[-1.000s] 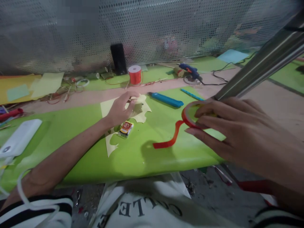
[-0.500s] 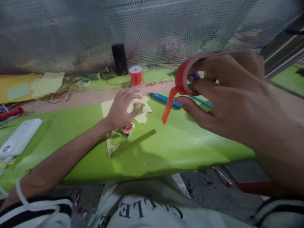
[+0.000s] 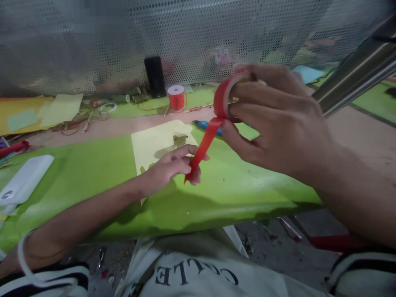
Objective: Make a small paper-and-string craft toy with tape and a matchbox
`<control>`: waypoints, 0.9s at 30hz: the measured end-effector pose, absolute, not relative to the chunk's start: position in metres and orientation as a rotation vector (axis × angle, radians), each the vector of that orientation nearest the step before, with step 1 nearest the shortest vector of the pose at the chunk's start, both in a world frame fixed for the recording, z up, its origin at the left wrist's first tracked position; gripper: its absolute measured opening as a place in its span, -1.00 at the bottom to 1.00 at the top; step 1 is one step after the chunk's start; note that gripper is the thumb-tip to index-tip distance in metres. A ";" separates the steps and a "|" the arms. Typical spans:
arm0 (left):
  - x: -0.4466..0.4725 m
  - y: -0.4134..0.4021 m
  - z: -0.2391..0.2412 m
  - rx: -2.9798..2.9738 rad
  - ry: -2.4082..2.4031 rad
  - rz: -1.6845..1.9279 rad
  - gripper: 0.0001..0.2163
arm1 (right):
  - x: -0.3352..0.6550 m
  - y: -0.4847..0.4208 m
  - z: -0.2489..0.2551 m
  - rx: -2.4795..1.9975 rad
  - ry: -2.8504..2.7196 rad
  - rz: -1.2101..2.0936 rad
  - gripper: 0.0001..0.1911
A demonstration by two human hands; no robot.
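My right hand (image 3: 275, 123) is raised over the green table, its fingers through and around a roll of red tape (image 3: 220, 101). From the roll a loose strip hangs down to the left. My left hand (image 3: 176, 165) is closed at the strip's lower end, the thumb in front and fingertips behind it. Beneath and beyond my left hand lies a pale yellow cut paper (image 3: 148, 142), with a small dark-marked piece (image 3: 180, 140) on it. A blue cutter knife (image 3: 204, 125) is partly hidden behind the strip.
A spool of red cord (image 3: 176, 98) and an upright black phone (image 3: 155, 77) stand at the back, before a perforated metal panel (image 3: 192, 37). At the left are a white power bank (image 3: 26, 179) and coloured paper sheets (image 3: 62, 110). A metal pole (image 3: 349, 78) slants at the right.
My left hand has come off the yellow paper, moving right and nearer to me, and closed on the tape end. My right hand has moved left with the roll; the hanging strip looks longer.
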State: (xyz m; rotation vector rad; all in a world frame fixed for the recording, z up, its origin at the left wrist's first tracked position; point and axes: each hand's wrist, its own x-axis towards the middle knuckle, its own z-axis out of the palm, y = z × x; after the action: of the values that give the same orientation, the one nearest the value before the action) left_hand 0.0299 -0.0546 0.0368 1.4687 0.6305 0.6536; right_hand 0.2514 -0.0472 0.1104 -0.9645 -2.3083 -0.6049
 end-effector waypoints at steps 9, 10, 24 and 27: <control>0.007 -0.030 0.052 1.581 1.029 0.671 -0.75 | 0.278 -0.025 0.081 -1.080 -2.380 -0.528 -0.72; 0.004 -0.027 0.053 1.620 1.045 0.672 -0.74 | 0.281 -0.021 0.077 -1.072 -2.363 -0.539 -0.72; 0.016 -0.038 0.051 2.094 1.145 0.648 -0.76 | 0.282 -0.011 0.065 -1.086 -2.326 -0.384 -0.61; 0.024 -0.047 0.045 2.253 1.264 0.712 -0.76 | 0.277 -0.015 0.069 -1.020 -2.332 -0.470 -0.60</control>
State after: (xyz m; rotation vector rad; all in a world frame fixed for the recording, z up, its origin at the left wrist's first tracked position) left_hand 0.0238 -0.0465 0.0448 2.2526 1.2644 0.7123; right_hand 0.2771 -0.0148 0.0693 -1.0202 -2.3323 -0.4703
